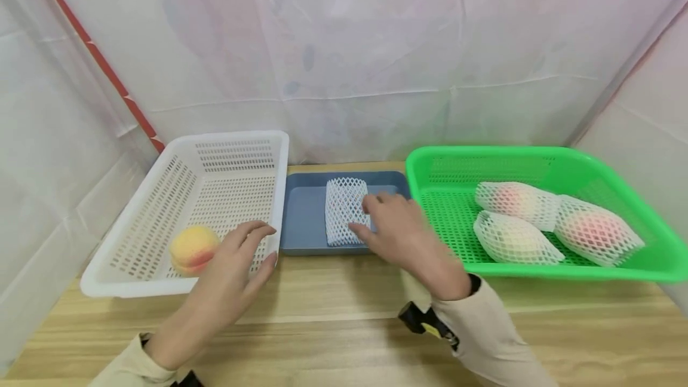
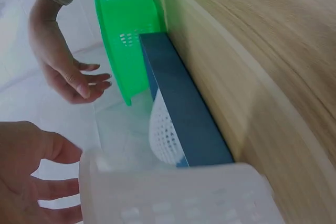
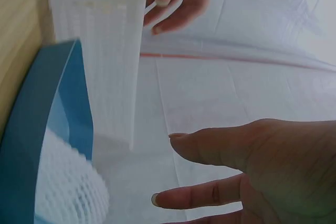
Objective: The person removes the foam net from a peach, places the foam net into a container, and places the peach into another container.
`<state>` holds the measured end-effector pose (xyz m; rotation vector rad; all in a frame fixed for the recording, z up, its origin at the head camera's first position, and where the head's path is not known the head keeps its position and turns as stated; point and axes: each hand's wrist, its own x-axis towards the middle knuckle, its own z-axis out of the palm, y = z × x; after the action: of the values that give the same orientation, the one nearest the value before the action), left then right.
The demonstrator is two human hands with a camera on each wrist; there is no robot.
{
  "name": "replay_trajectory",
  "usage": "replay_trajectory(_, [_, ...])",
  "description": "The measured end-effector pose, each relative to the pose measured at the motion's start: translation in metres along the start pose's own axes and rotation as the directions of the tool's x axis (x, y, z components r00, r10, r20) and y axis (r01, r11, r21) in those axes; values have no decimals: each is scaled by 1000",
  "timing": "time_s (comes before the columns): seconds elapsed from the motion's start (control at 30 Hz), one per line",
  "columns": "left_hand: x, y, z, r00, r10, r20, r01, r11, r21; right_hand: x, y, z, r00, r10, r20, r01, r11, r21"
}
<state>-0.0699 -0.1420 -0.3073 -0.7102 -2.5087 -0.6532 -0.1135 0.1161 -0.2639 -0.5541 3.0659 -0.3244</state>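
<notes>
My left hand [image 1: 231,273] hovers over the front right corner of the white basket [image 1: 129,288], its fingers loosely bent and holding nothing. Just left of it, a yellow peach with a red blush [image 1: 192,248] lies in that basket. My right hand [image 1: 400,229] is above the right part of the blue-grey tray [image 1: 303,214], thumb and fingers apart with nothing between them. Under and beside its fingertips, a flat white foam net sleeve [image 1: 344,211] lies in the tray. The right wrist view shows the thumb [image 3: 220,145] well apart from the fingers.
A green basket [image 1: 537,272] on the right holds three fruits in white foam nets, one a pale yellow fruit [image 1: 516,240]. The tray stands between the two baskets on the wooden table [image 1: 333,315]. A pale sheet [image 1: 365,46] hangs behind.
</notes>
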Motion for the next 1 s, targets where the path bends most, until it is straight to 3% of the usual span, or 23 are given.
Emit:
replay_trajectory(0.1, [6,7,8,993,58,-98,-55,998,28,-5,21,-5,999,-4,-49,5,1000,29])
replay_trajectory(0.23, [17,24,23,958,191,-215,-184,982,48,-11,46,-13,993,23,-112,-22,1000,17])
replay_trajectory(0.33, [26,42,38,948,237,-211,-242,970,3,-17,64,-20,992,65,-110,-65,998,4])
replay_trajectory(0.43, [36,61,55,963,229,-140,-239,969,-57,-25,84,-25,991,103,-85,-102,995,10])
replay_trajectory(0.6, [51,88,81,990,141,-25,-143,982,-123,-38,121,-29,986,166,-19,-166,986,1])
replay_trajectory(0.77, [73,107,104,997,18,69,-11,995,-95,-50,151,-31,973,222,62,-222,975,7])
replay_trajectory(0.87, [91,114,119,987,-109,114,120,988,-93,-55,168,-35,964,243,107,-244,970,0])
replay_trajectory(1.0, [111,122,133,944,-275,184,303,942,-148,-58,189,-42,958,245,148,-246,969,-12])
